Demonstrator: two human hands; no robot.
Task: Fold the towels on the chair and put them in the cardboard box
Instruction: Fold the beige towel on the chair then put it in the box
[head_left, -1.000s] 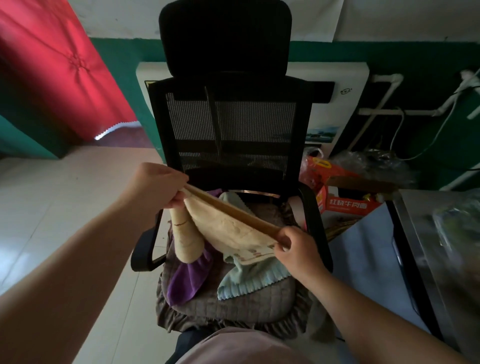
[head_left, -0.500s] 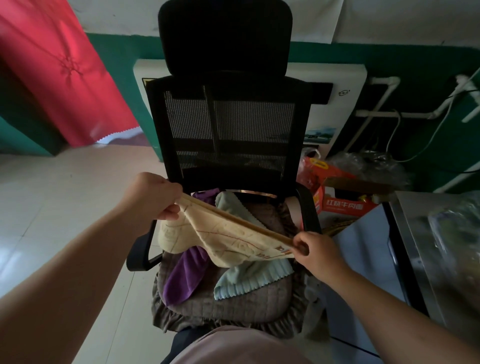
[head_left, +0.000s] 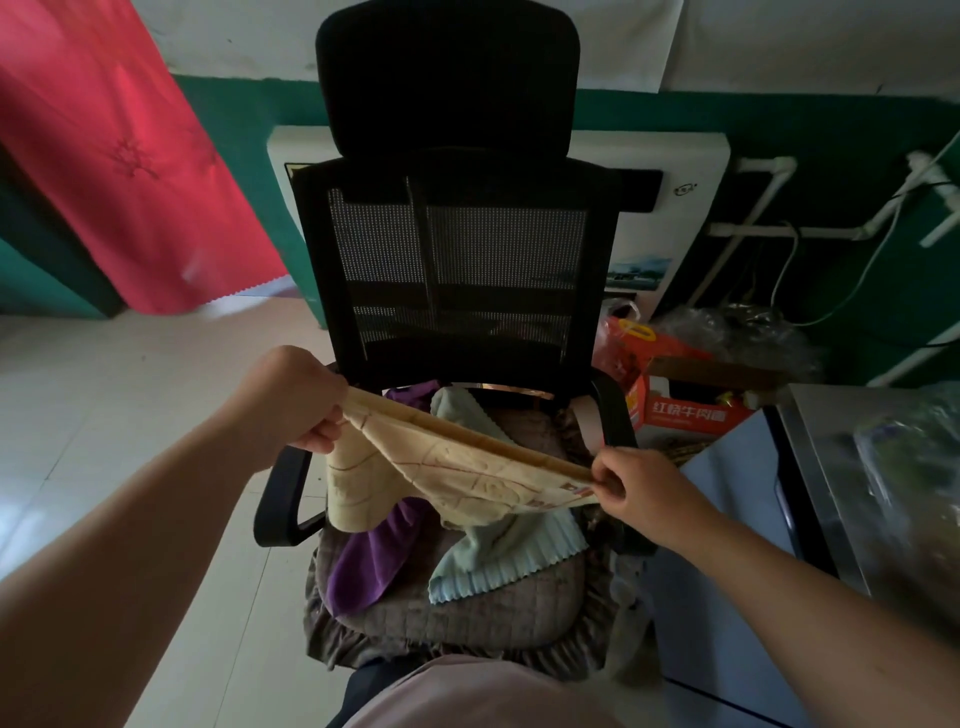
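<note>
Green wall and pale floor frame a black chair (head_left: 457, 270) at centre. Left hand (head_left: 296, 402) and right hand (head_left: 631, 486) each pinch an end of a beige towel (head_left: 441, 467), stretched above purple towel (head_left: 374, 556) and mint towel (head_left: 509, 551) on the seat.

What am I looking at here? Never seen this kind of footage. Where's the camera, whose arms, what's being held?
There is no robot. A person wears one wide-angle camera on the head, looking forward and down, so the two bare arms entering from below are their own. The left hand and right hand each pinch one end of a beige towel, stretched between them above a black office chair. On the chair's seat cushion lie a purple towel and a pale green towel, both unfolded. A red printed cardboard box stands to the right behind the chair.
</note>
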